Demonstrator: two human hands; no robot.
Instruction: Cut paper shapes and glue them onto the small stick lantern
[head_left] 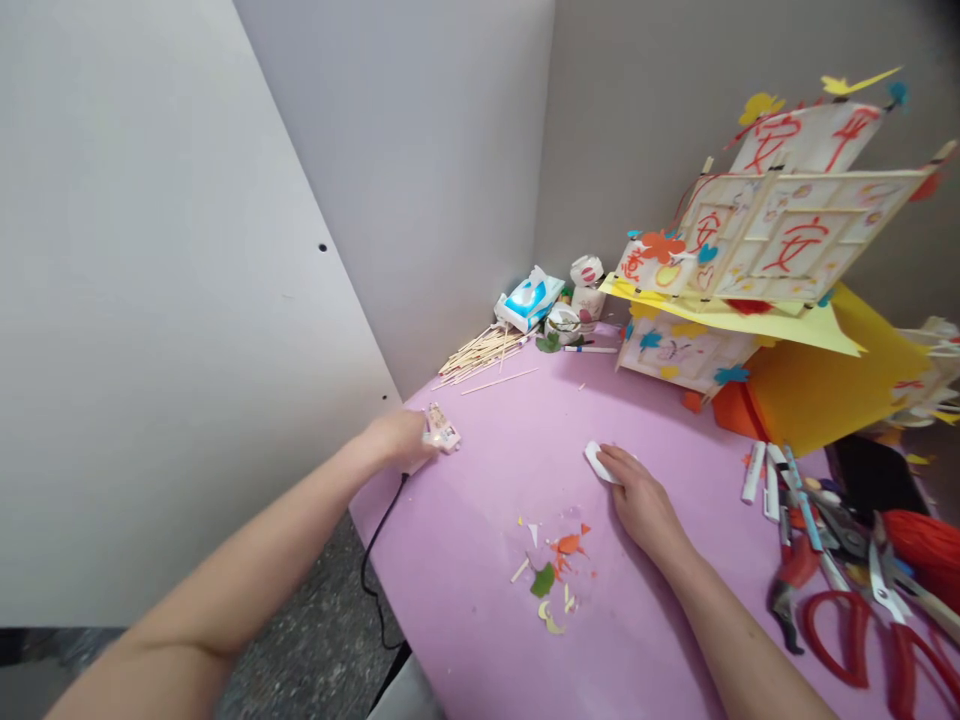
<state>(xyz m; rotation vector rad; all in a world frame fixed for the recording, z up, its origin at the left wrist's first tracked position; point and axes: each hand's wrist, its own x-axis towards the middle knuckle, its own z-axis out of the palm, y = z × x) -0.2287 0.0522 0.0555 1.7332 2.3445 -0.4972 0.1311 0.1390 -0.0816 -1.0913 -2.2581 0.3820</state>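
At the table's left edge, my left hand (401, 438) is closed around a pale pink glue gun (442, 430) with a black cord (373, 560). Its fingers partly cover the gun. My right hand (641, 497) presses a folded white tissue (600, 463) on the purple tabletop (495, 500). Between my arms lies a small heap of scraps: orange paper bits (568, 546), a green leaf piece (542, 580), pale yellow curls (551, 620) and short stick ends.
A paper-and-stick lantern house (795, 240) stands at the back right. Thin wooden sticks (484, 352) and a tissue pack (529, 300) lie by the back corner. Markers (754, 472), red-handled scissors (840, 630), pliers (796, 580), red yarn (926, 545) and a black phone (877, 478) crowd the right.
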